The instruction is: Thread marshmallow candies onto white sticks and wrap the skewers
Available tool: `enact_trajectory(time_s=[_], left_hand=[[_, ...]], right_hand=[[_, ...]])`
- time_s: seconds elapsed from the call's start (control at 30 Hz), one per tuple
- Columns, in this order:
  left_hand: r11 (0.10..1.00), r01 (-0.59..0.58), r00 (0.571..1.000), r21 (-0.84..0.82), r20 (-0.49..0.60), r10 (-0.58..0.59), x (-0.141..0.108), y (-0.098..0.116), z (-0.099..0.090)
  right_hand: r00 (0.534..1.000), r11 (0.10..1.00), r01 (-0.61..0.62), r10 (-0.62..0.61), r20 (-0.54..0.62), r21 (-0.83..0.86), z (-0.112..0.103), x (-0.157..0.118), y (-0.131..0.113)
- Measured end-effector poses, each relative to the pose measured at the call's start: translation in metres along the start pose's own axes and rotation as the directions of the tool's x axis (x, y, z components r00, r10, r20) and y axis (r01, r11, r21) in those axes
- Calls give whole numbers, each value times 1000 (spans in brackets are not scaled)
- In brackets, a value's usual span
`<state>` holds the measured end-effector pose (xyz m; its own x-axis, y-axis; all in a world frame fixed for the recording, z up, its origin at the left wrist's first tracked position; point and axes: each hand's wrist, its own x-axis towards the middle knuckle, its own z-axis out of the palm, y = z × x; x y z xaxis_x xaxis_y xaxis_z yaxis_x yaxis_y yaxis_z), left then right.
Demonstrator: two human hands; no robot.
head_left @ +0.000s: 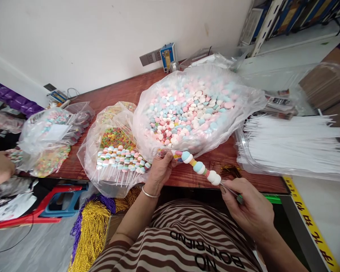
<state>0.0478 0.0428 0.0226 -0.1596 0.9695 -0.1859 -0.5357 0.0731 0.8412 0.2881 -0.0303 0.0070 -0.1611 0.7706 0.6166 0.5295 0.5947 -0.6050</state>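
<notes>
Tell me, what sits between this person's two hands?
In the head view, a row of colourful candy-like pieces stretches between the left hand and the right hand.

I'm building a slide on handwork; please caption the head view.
A strand of colorful pieces between the left hand and right hand, before a plastic bag.

Beads (198,167) matt; bag (243,101) plastic (glossy); tabletop (113,96) wood.

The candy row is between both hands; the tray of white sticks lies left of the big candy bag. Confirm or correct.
Wrong side: the head view shows the tray of white sticks right of the big candy bag. The candy row is between the left hand and right hand.
</notes>
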Motion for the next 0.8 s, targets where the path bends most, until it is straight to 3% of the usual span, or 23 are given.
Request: enact_trajectory(time_s=[0.1, 0.27, 0.37, 0.5, 0.63, 0.8], left_hand=[[1000, 1, 1000, -8, -6, -1, 0, -2, -1], [999, -32, 999, -29, 19, 33, 0, 0, 0], [998, -50, 997, -36, 55, 52, -1, 1, 1], [997, -82, 990, -6, 117, 82, 0, 0, 0], [994, -106, 983, 7, 150, 104, 2, -1, -2], [993, -118, 979, -13, 168, 119, 2, 0, 0]], right_hand=[[1000, 996, -29, 29, 3, 89, 1, 3, 0], [974, 911, -228, 210, 89, 343, 0, 6, -4], [920, 793, -391, 337, 198, 468, 0, 2, -1], [806, 586, -591, 459, 374, 554, 4, -5, 7], [741, 409, -660, 491, 458, 631, 8, -7, 11], [707, 268, -674, 502, 498, 688, 12, -5, 8]])
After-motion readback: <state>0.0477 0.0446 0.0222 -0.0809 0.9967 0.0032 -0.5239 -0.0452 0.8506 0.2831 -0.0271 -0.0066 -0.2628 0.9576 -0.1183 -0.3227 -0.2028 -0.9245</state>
